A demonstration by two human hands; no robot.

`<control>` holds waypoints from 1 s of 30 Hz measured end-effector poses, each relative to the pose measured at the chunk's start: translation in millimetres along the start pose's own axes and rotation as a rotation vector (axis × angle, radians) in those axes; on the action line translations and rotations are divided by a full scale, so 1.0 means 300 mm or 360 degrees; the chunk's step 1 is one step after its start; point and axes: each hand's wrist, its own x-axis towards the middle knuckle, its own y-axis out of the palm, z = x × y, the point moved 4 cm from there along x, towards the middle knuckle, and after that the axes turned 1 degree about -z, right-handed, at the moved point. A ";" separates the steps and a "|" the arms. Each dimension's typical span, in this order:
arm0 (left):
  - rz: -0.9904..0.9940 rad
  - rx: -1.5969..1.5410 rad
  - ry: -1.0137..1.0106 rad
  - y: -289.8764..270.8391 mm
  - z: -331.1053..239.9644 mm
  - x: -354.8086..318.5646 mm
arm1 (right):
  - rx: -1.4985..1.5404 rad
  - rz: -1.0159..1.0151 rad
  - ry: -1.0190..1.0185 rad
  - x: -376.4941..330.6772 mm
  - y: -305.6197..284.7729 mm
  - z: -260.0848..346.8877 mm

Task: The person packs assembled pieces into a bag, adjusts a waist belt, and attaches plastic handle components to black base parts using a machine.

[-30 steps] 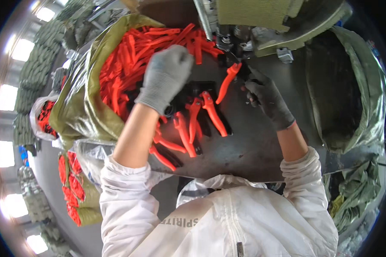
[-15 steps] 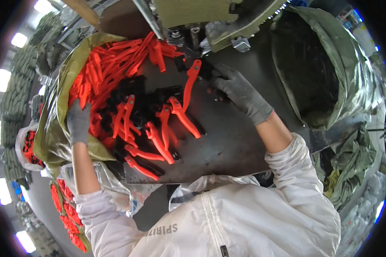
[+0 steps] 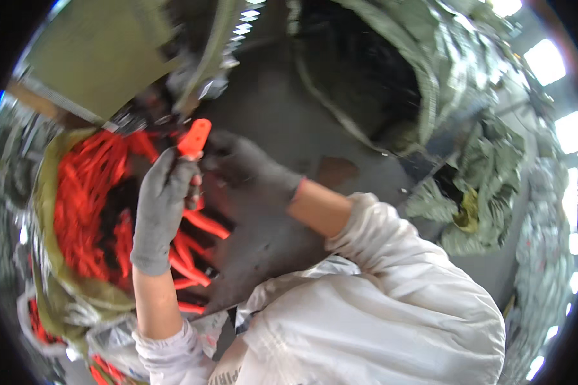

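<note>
My left hand [image 3: 160, 208], in a grey glove, is closed around a red handle [image 3: 195, 138] with small holes at its wide upper end. My right hand [image 3: 253, 170], also gloved in grey, is close to the right of that handle. Motion smears its fingers, so what they hold, if anything, is unclear. Below the hands, several red-handled tools with black parts [image 3: 205, 224] lie on the dark metal table [image 3: 257, 231]. Beside my left wrist, loose red handles [image 3: 87, 186] fill an open olive sack [image 3: 45, 186], with black parts [image 3: 119, 199] near them.
A machine with an olive panel [image 3: 103, 58] and a curved toothed piece [image 3: 218, 51] stands at the far left. A large grey-green sack [image 3: 424, 83] gapes open at the far right. Crumpled green sacking [image 3: 488, 186] lies right of the table.
The view has swung to the right. My left hand has left the sack's edge and now holds a red handle upright. My right hand has come closer to the left one.
</note>
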 end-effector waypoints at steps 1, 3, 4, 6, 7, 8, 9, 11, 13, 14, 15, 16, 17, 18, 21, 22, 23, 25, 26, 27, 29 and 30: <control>-0.0025 -0.0115 -0.0036 0.042 0.029 0.032 | 0.0723 0.0140 0.0110 -0.025 0.093 0.011; -0.0047 0.0028 0.0146 0.117 0.032 0.092 | -0.1123 0.0167 -0.0498 -0.017 -0.122 -0.017; -0.0172 0.0318 0.0419 0.056 0.115 0.108 | -0.2194 0.0099 -0.0700 -0.094 -0.075 0.030; -0.0324 -0.0092 -0.0015 -0.041 0.315 0.122 | -0.3076 -0.0438 -0.0419 -0.235 -0.144 0.185; -0.0324 0.0505 0.0062 -0.052 0.287 0.135 | -0.2479 -0.0680 -0.0739 -0.324 -0.279 0.280; -0.0300 0.0495 0.0071 -0.057 0.274 0.151 | -0.1853 -0.0857 -0.1022 -0.423 -0.415 0.361; -0.0312 0.0677 0.0042 -0.102 0.282 0.139 | -0.3160 -0.1399 -0.0372 -0.510 -0.340 0.499; -0.0171 0.1037 0.0434 -0.172 0.323 0.149 | -0.3139 -0.1658 0.0430 -0.673 -0.669 0.600; -0.0207 0.0514 0.0094 -0.118 0.299 0.172 | -0.3062 -0.1984 0.0281 -0.822 -0.875 0.641; -0.0295 0.0005 -0.0251 -0.099 0.299 0.170 | -0.3223 -0.2000 0.0264 -0.808 -0.877 0.620; -0.0250 -0.0123 -0.0286 -0.100 0.290 0.158 | -0.2805 -0.1825 0.0217 -0.757 -0.795 0.599; -0.0237 -0.0208 -0.0309 -0.118 0.290 0.135 | -0.2387 -0.1613 0.0193 -0.686 -0.663 0.579; -0.0210 -0.0287 -0.0319 -0.126 0.272 0.123 | -0.2361 -0.1512 0.0181 -0.622 -0.571 0.542; -0.0266 -0.0262 -0.0331 -0.138 0.257 0.116 | -0.2201 -0.1323 0.0013 -0.563 -0.472 0.498; -0.0092 -0.0288 -0.0357 -0.115 0.239 0.157 | -0.1723 -0.0749 -0.0504 -0.339 -0.343 0.357; -0.0079 -0.0319 -0.0362 -0.125 0.257 0.165 | -0.1568 -0.0617 -0.0586 -0.246 -0.277 0.308; -0.0063 -0.0355 -0.0364 -0.130 0.263 0.172 | -0.1415 -0.0489 -0.0665 -0.172 -0.217 0.277; -0.0076 -0.0381 -0.0408 -0.123 0.260 0.191 | -0.1122 -0.0416 -0.0460 -0.080 -0.177 0.268; -0.0056 -0.0414 -0.0444 -0.113 0.256 0.203 | -0.0845 -0.0373 -0.0263 -0.056 -0.161 0.264; -0.0051 -0.0431 -0.0444 -0.118 0.253 0.209 | -0.0841 -0.0351 -0.0255 -0.041 -0.137 0.266; -0.0019 -0.0362 -0.0426 -0.130 0.249 0.209 | -0.0692 -0.0300 -0.0040 -0.015 -0.099 0.249; 0.0047 -0.0297 -0.0403 -0.120 0.237 0.212 | -0.0697 -0.0296 -0.0036 -0.010 -0.075 0.238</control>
